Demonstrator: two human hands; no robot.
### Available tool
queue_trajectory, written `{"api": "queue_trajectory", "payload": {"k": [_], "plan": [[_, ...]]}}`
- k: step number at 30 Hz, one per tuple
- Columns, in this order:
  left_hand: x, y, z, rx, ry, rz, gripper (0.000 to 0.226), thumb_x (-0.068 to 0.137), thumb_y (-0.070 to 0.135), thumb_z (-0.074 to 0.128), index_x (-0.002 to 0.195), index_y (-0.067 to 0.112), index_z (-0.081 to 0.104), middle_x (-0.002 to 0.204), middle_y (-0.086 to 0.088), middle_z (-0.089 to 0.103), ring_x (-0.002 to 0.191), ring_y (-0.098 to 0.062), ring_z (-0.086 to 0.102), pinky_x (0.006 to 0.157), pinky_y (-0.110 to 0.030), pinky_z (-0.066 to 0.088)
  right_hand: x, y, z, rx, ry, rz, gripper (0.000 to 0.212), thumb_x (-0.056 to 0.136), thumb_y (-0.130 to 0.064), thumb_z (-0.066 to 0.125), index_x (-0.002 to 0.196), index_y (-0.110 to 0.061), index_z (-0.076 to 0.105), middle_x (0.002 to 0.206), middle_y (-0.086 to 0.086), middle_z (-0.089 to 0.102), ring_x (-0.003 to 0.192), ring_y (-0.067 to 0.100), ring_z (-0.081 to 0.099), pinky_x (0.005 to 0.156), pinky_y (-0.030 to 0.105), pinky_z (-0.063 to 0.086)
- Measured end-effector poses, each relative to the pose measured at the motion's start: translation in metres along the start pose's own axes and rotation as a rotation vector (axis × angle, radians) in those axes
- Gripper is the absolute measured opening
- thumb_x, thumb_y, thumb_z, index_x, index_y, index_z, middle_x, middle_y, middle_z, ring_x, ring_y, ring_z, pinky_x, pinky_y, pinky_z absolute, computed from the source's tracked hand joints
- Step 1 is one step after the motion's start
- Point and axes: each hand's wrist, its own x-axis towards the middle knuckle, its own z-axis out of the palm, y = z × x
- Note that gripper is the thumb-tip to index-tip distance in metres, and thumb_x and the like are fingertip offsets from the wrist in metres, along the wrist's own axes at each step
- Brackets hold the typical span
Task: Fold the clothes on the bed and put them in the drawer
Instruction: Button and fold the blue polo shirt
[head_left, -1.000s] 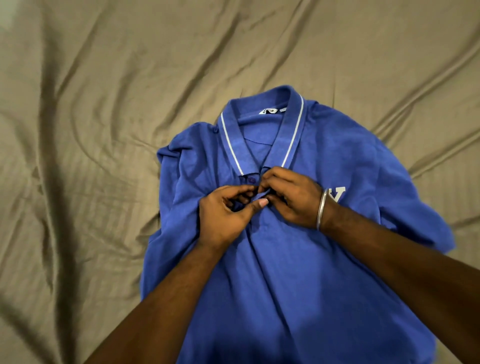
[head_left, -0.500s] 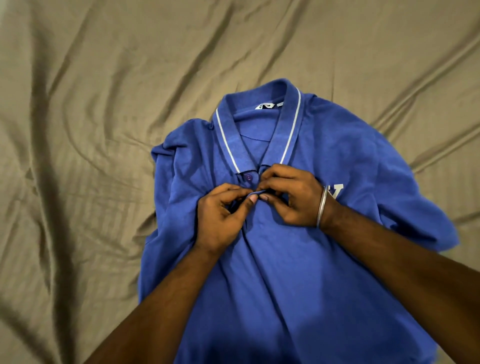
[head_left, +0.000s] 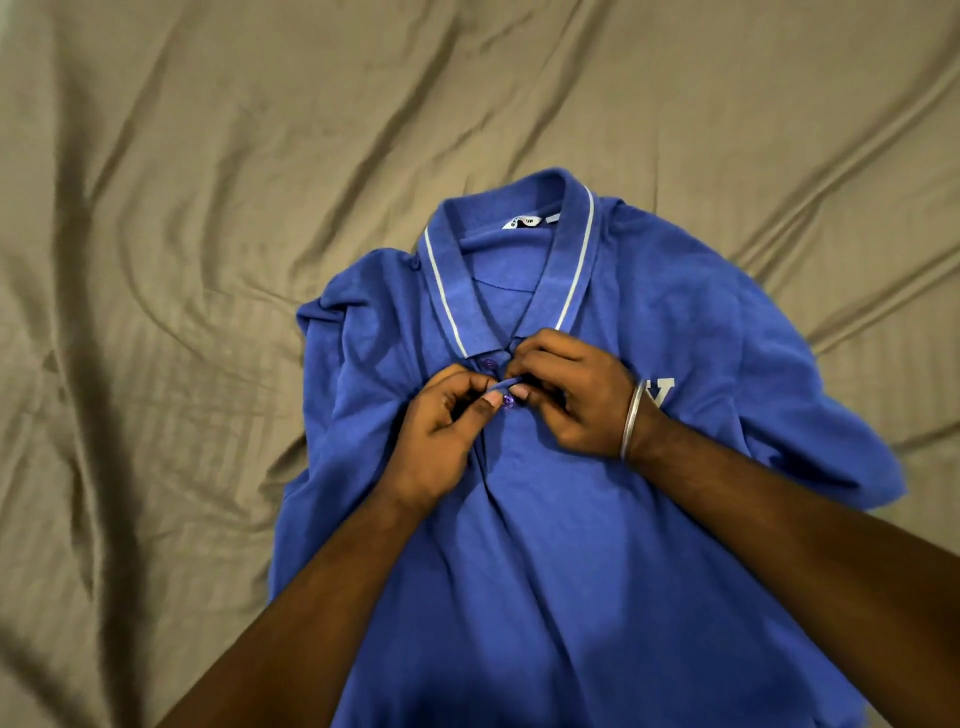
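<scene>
A blue polo shirt (head_left: 597, 545) lies front up on the bed, collar with a white stripe pointing away from me. My left hand (head_left: 441, 441) pinches the left edge of the button placket, thumb beside a purple button (head_left: 507, 400). My right hand (head_left: 571, 395), a metal bangle on its wrist, pinches the other placket edge right against it. A second purple button (head_left: 489, 364) sits just above, under the collar. The shirt's left sleeve is bunched up; a white letter shows on the chest at my right wrist.
A wrinkled beige bedsheet (head_left: 182, 312) covers the whole bed around the shirt. No drawer or other clothing is in view.
Both hands stay at the placket, fingers working slightly; the lower purple button now shows between my thumbs. The view has shifted a little.
</scene>
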Motion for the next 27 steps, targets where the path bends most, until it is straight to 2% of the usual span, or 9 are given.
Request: {"api": "queue_trajectory", "payload": {"k": [6,10,13,14,15,17,20,23,27], "plan": [[0.005,0.008,-0.007,-0.024,-0.103,-0.088,0.01,0.088,0.019,0.057,0.084,0.017,0.066,0.089,-0.009,0.058,0.085,-0.005,0.057,0.083,-0.017,0.042,-0.002,0.0,0.0,-0.032,0.013,0.004,0.018,0.091,-0.005,0.06,0.106,0.002,0.066,0.105,0.015,0.061,0.092,0.027,0.062,0.077,0.038,0.054],[0.0,0.009,-0.004,-0.047,0.01,-0.098,0.019,0.092,0.027,0.057,0.093,0.01,0.067,0.092,-0.009,0.068,0.086,-0.012,0.062,0.084,-0.029,0.05,-0.007,-0.002,0.001,-0.104,0.086,0.022,0.034,0.093,-0.014,0.054,0.125,-0.005,0.058,0.127,0.012,0.042,0.095,0.02,0.059,0.077,0.037,0.055],[0.003,0.013,-0.006,0.098,0.178,-0.003,0.011,0.097,0.021,0.057,0.096,0.012,0.064,0.091,-0.007,0.068,0.077,-0.014,0.067,0.077,-0.036,0.055,-0.009,-0.001,0.003,-0.099,0.182,0.059,0.037,0.094,-0.011,0.049,0.129,-0.003,0.054,0.13,0.01,0.039,0.102,0.018,0.054,0.08,0.036,0.052],[0.005,0.014,-0.007,0.176,0.209,0.052,0.002,0.096,0.015,0.06,0.096,0.015,0.062,0.095,-0.005,0.066,0.074,-0.013,0.067,0.074,-0.033,0.056,-0.01,0.0,0.003,-0.087,0.205,0.087,0.036,0.094,-0.01,0.047,0.129,0.0,0.055,0.13,0.011,0.04,0.106,0.019,0.053,0.083,0.035,0.051],[0.008,0.018,-0.008,0.274,0.243,0.118,0.011,0.093,0.009,0.064,0.097,0.019,0.06,0.098,0.0,0.065,0.07,-0.011,0.066,0.071,-0.027,0.055,-0.009,0.0,0.003,-0.071,0.224,0.117,0.036,0.095,-0.007,0.047,0.128,0.002,0.055,0.129,0.012,0.042,0.111,0.021,0.052,0.089,0.033,0.05],[0.019,0.021,-0.011,0.407,0.267,0.243,0.024,0.085,0.004,0.071,0.099,0.021,0.06,0.1,0.008,0.06,0.068,-0.01,0.063,0.067,-0.017,0.05,-0.007,0.001,0.002,-0.03,0.263,0.171,0.035,0.094,0.001,0.047,0.127,0.005,0.055,0.128,0.017,0.046,0.119,0.023,0.05,0.103,0.029,0.043],[0.036,0.022,-0.012,0.467,0.236,0.323,0.018,0.083,0.015,0.077,0.097,0.016,0.067,0.096,0.012,0.063,0.068,-0.012,0.062,0.068,-0.025,0.052,-0.001,0.003,-0.002,0.028,0.313,0.221,0.04,0.085,0.014,0.044,0.122,0.008,0.057,0.125,0.021,0.054,0.121,0.02,0.05,0.109,0.027,0.036],[0.043,0.014,-0.012,0.438,0.224,0.29,0.015,0.083,0.022,0.077,0.098,0.019,0.073,0.099,0.009,0.069,0.068,-0.011,0.06,0.069,-0.032,0.053,0.005,0.006,-0.003,0.052,0.283,0.262,0.047,0.077,0.014,0.044,0.121,0.006,0.059,0.123,0.017,0.059,0.121,0.018,0.053,0.108,0.024,0.038],[0.044,0.008,-0.011,0.383,0.195,0.284,0.014,0.087,0.02,0.074,0.1,0.019,0.076,0.106,0.01,0.071,0.082,-0.005,0.064,0.075,-0.024,0.052,0.01,0.008,-0.006,0.042,0.154,0.203,0.048,0.078,-0.003,0.041,0.12,0.005,0.062,0.124,0.018,0.06,0.118,0.025,0.057,0.105,0.026,0.043]]}}
